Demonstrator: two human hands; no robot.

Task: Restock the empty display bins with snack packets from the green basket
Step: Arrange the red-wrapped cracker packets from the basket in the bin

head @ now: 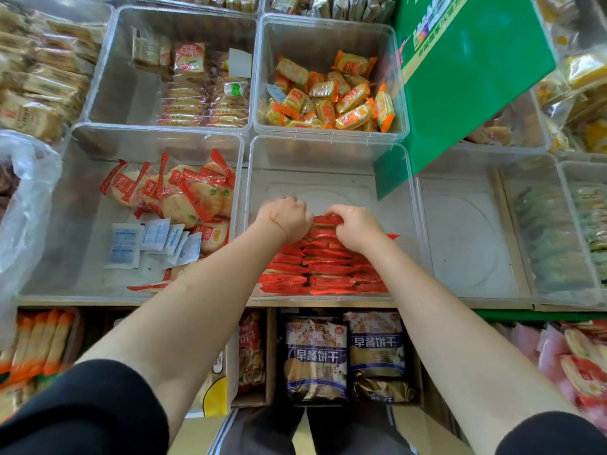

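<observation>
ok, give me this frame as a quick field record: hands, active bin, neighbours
left hand: grips red packets
right hand: grips the same packets
active bin: clear, front half stacked with red packets, back half bare
bin to its right: holds nothing
bin behind: orange packets

I'm looking down at a shop, a snack section by all signs. Clear plastic display bins [328, 159] stand edge to edge in rows, each keeping one sort of wrapped snack: orange packets [331, 96] in one, red-striped rice crackers [184, 195] in another, neat rows of red packets [322, 267] in the nearest. A green printed sign [466, 77] leans over the bins, and below them sit cardboard boxes with bagged biscuits [317, 356]
</observation>
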